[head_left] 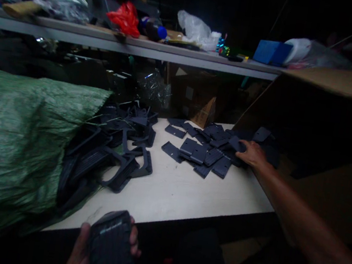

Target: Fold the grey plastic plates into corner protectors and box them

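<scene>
In my left hand [82, 241], low in the view, is a black ribbed plastic part [113, 241]; thumb and fingers wrap its two sides. My right hand [253, 154] reaches across to the right side of a loose pile of flat dark plastic plates [193, 149]. Its thumb and fingertips close on one dark plate [236, 144] at the pile's edge. To the left, dark plastic frames [139, 162] with large openings spill from a green woven sack [24, 141] onto the white table [167, 192].
A large open cardboard box [326, 205] stands at the right, with dark plates inside. Above the table's back runs a shelf [173, 55] bearing a red plastic bag [126, 18], a blue box [271, 52] and clear wrap. A smaller carton [203, 109] sits beneath it.
</scene>
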Tool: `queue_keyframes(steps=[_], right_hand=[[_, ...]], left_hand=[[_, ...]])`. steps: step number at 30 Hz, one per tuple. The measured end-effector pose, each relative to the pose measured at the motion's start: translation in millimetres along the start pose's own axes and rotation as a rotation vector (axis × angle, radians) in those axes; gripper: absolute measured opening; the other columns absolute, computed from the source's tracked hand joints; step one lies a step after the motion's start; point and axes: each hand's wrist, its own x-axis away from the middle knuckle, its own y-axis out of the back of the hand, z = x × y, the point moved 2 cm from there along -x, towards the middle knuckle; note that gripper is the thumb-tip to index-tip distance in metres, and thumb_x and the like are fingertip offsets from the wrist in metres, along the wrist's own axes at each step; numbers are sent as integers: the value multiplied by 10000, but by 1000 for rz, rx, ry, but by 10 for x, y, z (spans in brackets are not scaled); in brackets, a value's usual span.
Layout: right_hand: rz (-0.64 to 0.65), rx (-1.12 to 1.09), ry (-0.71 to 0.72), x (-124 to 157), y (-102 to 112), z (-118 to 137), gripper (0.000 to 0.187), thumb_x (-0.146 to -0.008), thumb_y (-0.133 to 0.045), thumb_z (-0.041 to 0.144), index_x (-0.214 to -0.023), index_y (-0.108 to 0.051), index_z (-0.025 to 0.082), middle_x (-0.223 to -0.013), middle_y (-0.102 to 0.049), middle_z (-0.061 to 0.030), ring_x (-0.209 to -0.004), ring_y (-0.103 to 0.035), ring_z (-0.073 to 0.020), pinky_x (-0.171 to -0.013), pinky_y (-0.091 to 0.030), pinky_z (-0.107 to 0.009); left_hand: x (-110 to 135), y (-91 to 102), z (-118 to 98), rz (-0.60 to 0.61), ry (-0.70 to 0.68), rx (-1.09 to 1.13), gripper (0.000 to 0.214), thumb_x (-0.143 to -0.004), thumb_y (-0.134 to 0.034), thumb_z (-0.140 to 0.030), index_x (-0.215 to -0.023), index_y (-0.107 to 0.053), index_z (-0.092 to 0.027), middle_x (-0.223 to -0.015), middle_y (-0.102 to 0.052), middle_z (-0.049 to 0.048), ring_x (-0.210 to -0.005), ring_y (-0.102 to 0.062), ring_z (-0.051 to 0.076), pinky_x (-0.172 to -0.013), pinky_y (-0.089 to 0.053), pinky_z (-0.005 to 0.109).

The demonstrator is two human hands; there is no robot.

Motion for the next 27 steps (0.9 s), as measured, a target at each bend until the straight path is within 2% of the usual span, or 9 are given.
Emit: queue_keyframes(steps=[3, 5, 9, 13, 15, 20, 23, 25, 27], right_hand=[[-34, -67, 55, 228, 6, 198, 669, -886, -645, 441, -1493, -556, 174, -1290, -640, -177, -1169, -626, -349, -990, -508, -449], [11, -165, 166, 504, -120, 494, 646, -880, -646, 456, -1477, -570, 222, -1255, -661, -128, -1099, -660, -301, -952, -528, -400], [128, -300, 443, 1242, -442, 1324, 617, -851, -675, 456, -1429, -621, 246, -1176, -674, -103, -1064, -662, -298, -954, -531, -408], [217, -148, 450, 1657, -645, 1904, 652, -870, -659, 474, -1475, -592, 241, -1268, -628, -157, -1132, -628, -355, -971, -523, -468], [241, -119, 433, 1673, -689, 1993, 677, -883, -659, 496, -1505, -565, 246, -1298, -623, -166, -1145, -624, -375, -980, -521, -497], [326, -152, 432, 1610, -682, 1948, 602, -909, -687, 471, -1459, -621, 235, -1366, -646, -168, -1199, -621, -407, -1029, -499, -546], [323, -467, 395, 1781, -498, 2038, 584, -890, -736, 496, -1420, -652, 266, -1298, -710, -111, -1116, -683, -360, -972, -552, -510], [332, -737, 385, 2003, -324, 2196, 561, -892, -751, 503, -1402, -659, 291, -1268, -732, -69, -1080, -710, -320, -942, -579, -477], [368, -890, 436, 2251, -176, 2404, 573, -894, -765, 488, -1421, -640, 301, -1286, -729, -53, -1099, -712, -298, -968, -578, -465]], left_hand=[[-126, 6, 3, -18, -196, 83, 647, -825, -754, -631, -1210, -754, -112, -1119, -795, 185, -1002, -768, 321, -992, -588, 485], [-236, -8, 32, -38, -259, 121, 688, -870, -677, -674, -1226, -735, -88, -1133, -791, 201, -1012, -771, 333, -983, -598, 516], [-446, -96, 117, -96, -269, 191, 776, -968, -430, -733, -1248, -698, -61, -1159, -777, 223, -1018, -772, 320, -970, -605, 537], [-552, -160, 163, -136, -289, 190, 767, -967, -439, -735, -1247, -693, -67, -1215, -760, 218, -1057, -760, 311, -983, -599, 527], [-563, -149, 165, -136, -305, 185, 770, -955, -455, -745, -1244, -697, -72, -1244, -751, 213, -1090, -749, 311, -1014, -579, 538], [-561, -75, 160, -133, -356, 171, 766, -914, -514, -769, -1216, -713, -93, -1308, -725, 209, -1227, -691, 331, -1085, -526, 551], [-594, -76, 171, -133, -376, 149, 759, -901, -539, -771, -1211, -716, -102, -1335, -711, 216, -1278, -661, 343, -1105, -507, 550], [-630, -98, 179, -143, -381, 139, 747, -898, -556, -762, -1202, -719, -99, -1330, -714, 219, -1292, -652, 352, -1111, -503, 546], [-666, -123, 186, -184, -380, 137, 730, -891, -584, -748, -1199, -724, -101, -1295, -735, 208, -1295, -649, 356, -1110, -507, 525]])
